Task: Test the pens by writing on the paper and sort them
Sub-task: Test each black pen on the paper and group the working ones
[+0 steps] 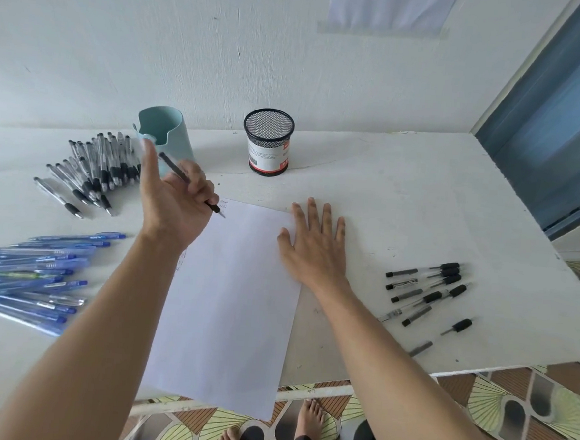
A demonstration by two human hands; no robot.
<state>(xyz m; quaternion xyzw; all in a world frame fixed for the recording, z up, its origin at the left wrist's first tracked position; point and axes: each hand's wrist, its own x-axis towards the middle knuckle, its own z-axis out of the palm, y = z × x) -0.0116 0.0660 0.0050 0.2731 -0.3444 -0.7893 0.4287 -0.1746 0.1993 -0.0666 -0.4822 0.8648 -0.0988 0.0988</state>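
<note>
Bright, cool, soft daylight lies evenly over the white-painted bench [402, 210] and plain white wall [123, 36], both nearly washed out. Shadows are faint and soft-edged. The left hand [176, 208] has a blurred raised thumb, while the slim black pen [172, 167] in its fingers [200, 184] looks sharper. Wide-angle distortion bows the bench edges and stretches the forearms.

The white table [403, 193] bears a paper [228, 301], its far corner at the right fingers [326, 219]. A mesh cup [268, 142] stands beyond them, and pen parts [427, 294] lie to their right. Beyond the left fingers [198, 182] is a mint cup [171, 132]; left of them, black pens [93, 168]; nearer, blue pens [30, 277].
</note>
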